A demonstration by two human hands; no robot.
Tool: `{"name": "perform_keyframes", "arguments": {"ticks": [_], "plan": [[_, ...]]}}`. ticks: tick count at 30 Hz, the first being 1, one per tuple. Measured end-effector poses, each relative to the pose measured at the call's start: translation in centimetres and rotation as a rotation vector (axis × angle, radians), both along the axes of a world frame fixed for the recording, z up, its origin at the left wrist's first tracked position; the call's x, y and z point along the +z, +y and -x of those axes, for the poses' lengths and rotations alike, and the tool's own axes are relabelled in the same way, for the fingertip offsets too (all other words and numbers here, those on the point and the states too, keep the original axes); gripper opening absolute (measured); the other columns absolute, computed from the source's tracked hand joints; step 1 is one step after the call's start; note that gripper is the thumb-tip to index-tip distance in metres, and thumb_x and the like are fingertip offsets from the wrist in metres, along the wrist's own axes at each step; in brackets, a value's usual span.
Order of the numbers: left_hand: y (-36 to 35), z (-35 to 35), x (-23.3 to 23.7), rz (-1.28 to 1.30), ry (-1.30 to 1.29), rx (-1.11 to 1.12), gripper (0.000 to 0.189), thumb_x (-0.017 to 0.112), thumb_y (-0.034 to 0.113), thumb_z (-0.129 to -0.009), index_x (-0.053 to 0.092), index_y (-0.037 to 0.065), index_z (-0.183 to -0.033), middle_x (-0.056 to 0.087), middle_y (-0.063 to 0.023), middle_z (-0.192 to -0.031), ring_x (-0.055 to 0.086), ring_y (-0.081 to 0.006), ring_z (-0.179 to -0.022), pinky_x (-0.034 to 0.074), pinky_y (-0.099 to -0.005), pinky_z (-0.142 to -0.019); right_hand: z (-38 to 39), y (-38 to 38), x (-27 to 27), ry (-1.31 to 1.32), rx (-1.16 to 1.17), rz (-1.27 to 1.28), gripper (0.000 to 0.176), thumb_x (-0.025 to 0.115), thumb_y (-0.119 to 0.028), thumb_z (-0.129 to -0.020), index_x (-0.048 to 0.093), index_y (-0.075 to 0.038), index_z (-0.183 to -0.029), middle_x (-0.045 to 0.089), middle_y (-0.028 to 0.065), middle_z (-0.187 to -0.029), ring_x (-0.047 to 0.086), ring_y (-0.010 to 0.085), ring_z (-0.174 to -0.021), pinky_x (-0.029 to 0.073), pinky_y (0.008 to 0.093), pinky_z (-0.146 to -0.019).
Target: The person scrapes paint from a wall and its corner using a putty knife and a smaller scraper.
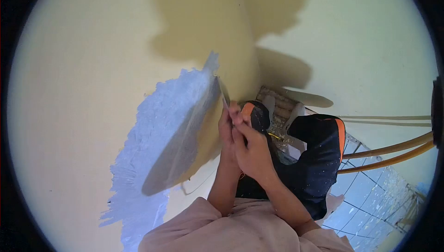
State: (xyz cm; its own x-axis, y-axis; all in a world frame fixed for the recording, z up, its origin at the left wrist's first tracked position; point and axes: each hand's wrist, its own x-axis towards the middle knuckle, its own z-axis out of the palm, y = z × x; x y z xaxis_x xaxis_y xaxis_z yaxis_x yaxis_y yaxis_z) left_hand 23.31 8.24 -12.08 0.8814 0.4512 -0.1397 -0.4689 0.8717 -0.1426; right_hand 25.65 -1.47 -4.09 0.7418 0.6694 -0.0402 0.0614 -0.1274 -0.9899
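A scraper (224, 95) with a thin blade slants up from my hands, its tip at the wall. My left hand (225, 131) is closed around its handle. My right hand (251, 149) is closed over the handle too, pressed against the left; the fingers hide most of the handle. The blade's tip meets the edge of a bare, bluish-grey patch (164, 108) with ragged borders on the cream wall (83, 85). A long shadow falls across that patch.
My bent legs in black trousers (319, 150) with orange trim are close below. A wall corner rises ahead, with brownish blocks (282, 108) at its foot. Two curved brown bars (393, 152) stand at right, over blue-white floor tiles (363, 187) scattered with pale flakes.
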Motion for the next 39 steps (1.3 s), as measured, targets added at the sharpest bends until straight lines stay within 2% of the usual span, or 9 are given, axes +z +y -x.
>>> {"name": "perform_keyframes", "arguments": {"ticks": [7, 9, 13, 16, 22, 26, 28, 33, 39], "plan": [[-0.4, -0.8, 0.7, -0.115, -0.156, -0.011, 0.022, 0.04, 0.02, -0.095, 0.048, 0.004, -0.082, 0.054, -0.0049, -0.066, 0.053, -0.0133, -0.058, 0.05, -0.0259, -0.068, -0.8, -0.1, 0.1, -0.042, 0.052, 0.017, 0.024, 0.048, -0.011, -0.087, 0.057, 0.001, -0.106, 0.058, 0.0276, -0.09, 0.057, 0.0412, -0.088, 0.046, 0.036, -0.075], [0.3, -0.7, 1.4, -0.407, 0.255, -0.024, 0.018, 0.042, 0.019, -0.093, 0.049, 0.007, -0.081, 0.05, -0.0035, -0.06, 0.052, -0.0111, -0.057, 0.048, -0.0245, -0.065, -0.4, 1.0, -0.6, -0.052, -0.048, -0.022, 0.022, 0.048, -0.011, -0.087, 0.058, 0.002, -0.101, 0.058, 0.0265, -0.086, 0.058, 0.0412, -0.084, 0.046, 0.0367, -0.071], [-0.2, -2.6, 1.1, -0.225, 0.192, 0.078, 0.016, 0.042, 0.017, -0.092, 0.05, 0.007, -0.082, 0.049, -0.0031, -0.06, 0.052, -0.0105, -0.057, 0.048, -0.0246, -0.066, -2.7, 0.8, -0.1, -0.011, -0.037, 0.023, 0.022, 0.048, -0.01, -0.086, 0.057, 0.003, -0.101, 0.058, 0.027, -0.086, 0.058, 0.0416, -0.083, 0.046, 0.038, -0.07], [0.6, -1.3, -0.3, -0.319, -0.108, -0.036, 0.023, 0.036, 0.025, -0.097, 0.048, 0.01, -0.084, 0.047, 0.0018, -0.063, 0.046, -0.008, -0.051, 0.043, -0.0225, -0.053, -0.6, 0.6, -0.1, -0.113, -0.024, -0.013, 0.024, 0.048, -0.009, -0.085, 0.057, 0.002, -0.104, 0.058, 0.027, -0.086, 0.057, 0.0422, -0.083, 0.046, 0.0396, -0.07], [-0.4, -2.9, 1.9, -0.051, 0.197, 0.03, 0.027, 0.034, 0.028, -0.097, 0.048, 0.01, -0.081, 0.049, 0.0023, -0.058, 0.053, -0.0096, -0.053, 0.052, -0.0232, -0.062, -2.0, 0.7, 0.5, -0.022, -0.045, 0.037, 0.022, 0.049, -0.01, -0.086, 0.057, 0.001, -0.103, 0.057, 0.0287, -0.082, 0.056, 0.0439, -0.079, 0.046, 0.0412, -0.066], [1.2, -2.9, 1.6, -0.197, 0.112, -0.048, 0.029, 0.036, 0.03, -0.097, 0.048, 0.01, -0.079, 0.049, 0.0036, -0.059, 0.049, -0.0096, -0.049, 0.046, -0.0219, -0.053, -2.1, 1.4, 0.9, -0.171, -0.035, -0.017, 0.022, 0.049, -0.01, -0.086, 0.058, 0.001, -0.103, 0.057, 0.0285, -0.083, 0.058, 0.0425, -0.08, 0.046, 0.0403, -0.067], [0.8, -5.6, 5.3, -0.079, 0.453, 0.042, 0.03, 0.038, 0.03, -0.096, 0.048, 0.011, -0.076, 0.049, 0.0021, -0.058, 0.046, -0.0104, -0.045, 0.043, -0.0233, -0.049, -4.0, 2.3, 2.2, 0.023, -0.023, 0.142, 0.022, 0.049, -0.01, -0.085, 0.059, 0.0, -0.103, 0.058, 0.0286, -0.087, 0.058, 0.0417, -0.086, 0.047, 0.0402, -0.072], [2.5, -3.2, -2.0, -0.17, 0.053, -0.09, 0.021, 0.042, 0.021, -0.093, 0.049, 0.009, -0.078, 0.05, 0.0012, -0.064, 0.05, -0.0095, -0.054, 0.046, -0.024, -0.059, -2.3, 1.2, 0.5, -0.196, -0.032, 0.029, 0.025, 0.047, -0.014, -0.086, 0.058, 0.002, -0.102, 0.057, 0.0294, -0.086, 0.059, 0.0409, -0.084, 0.046, 0.0411, -0.072], [1.0, -5.3, 0.9, -0.47, 0.035, 0.056, 0.013, 0.043, 0.013, -0.092, 0.049, 0.005, -0.083, 0.053, -0.0004, -0.074, 0.055, -0.0093, -0.063, 0.049, -0.0226, -0.07, -4.5, 0.8, 1.2, -0.192, 0.014, 0.094, 0.025, 0.048, -0.013, -0.085, 0.058, 0.0, -0.104, 0.057, 0.0289, -0.085, 0.058, 0.0418, -0.082, 0.046, 0.0417, -0.071]]}}
